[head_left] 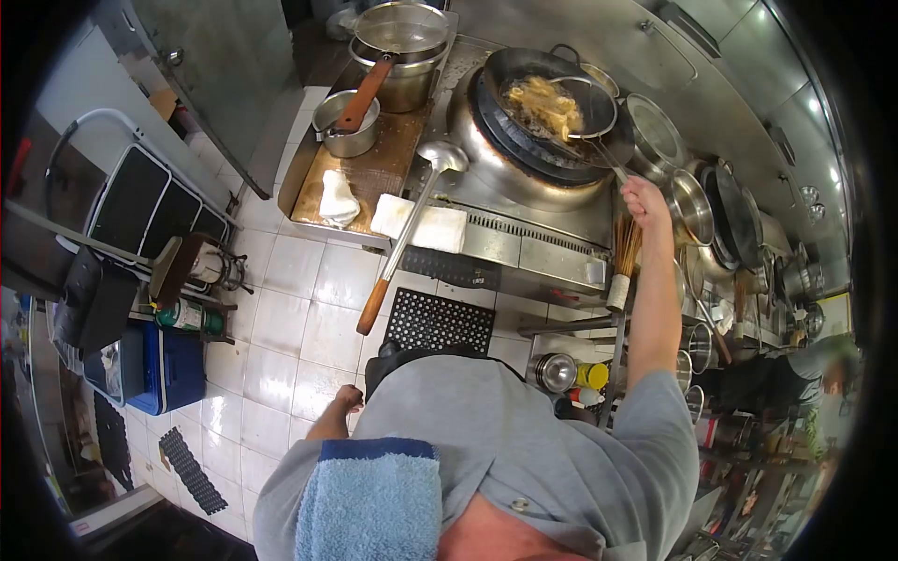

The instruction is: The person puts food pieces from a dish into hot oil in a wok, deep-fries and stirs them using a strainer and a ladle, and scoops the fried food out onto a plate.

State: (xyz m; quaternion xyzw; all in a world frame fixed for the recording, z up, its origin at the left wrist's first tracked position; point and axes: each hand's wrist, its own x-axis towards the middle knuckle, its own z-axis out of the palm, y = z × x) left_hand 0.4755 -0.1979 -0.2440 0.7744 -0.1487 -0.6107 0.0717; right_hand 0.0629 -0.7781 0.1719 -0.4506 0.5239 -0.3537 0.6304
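My right hand (644,201) is closed round the handle of a wire strainer (589,110), whose round head is in the wok (510,67). Golden pieces of food (550,105) lie in dark bubbling liquid, partly within the strainer's ring. My left hand (350,399) hangs low by my side, away from the stove, with its fingers curled and too small to make out. A long ladle (409,234) with a wooden handle rests across the stove's front edge, beside a folded white cloth (438,225). No hand touches the ladle.
Left of the wok, pots (408,86) and a saucepan (348,140) stand on a counter. A bamboo brush (625,252) hangs at the stove's right. Further right are steel bowls (690,208) and another person (795,379). A black mat (440,321) lies on the floor.
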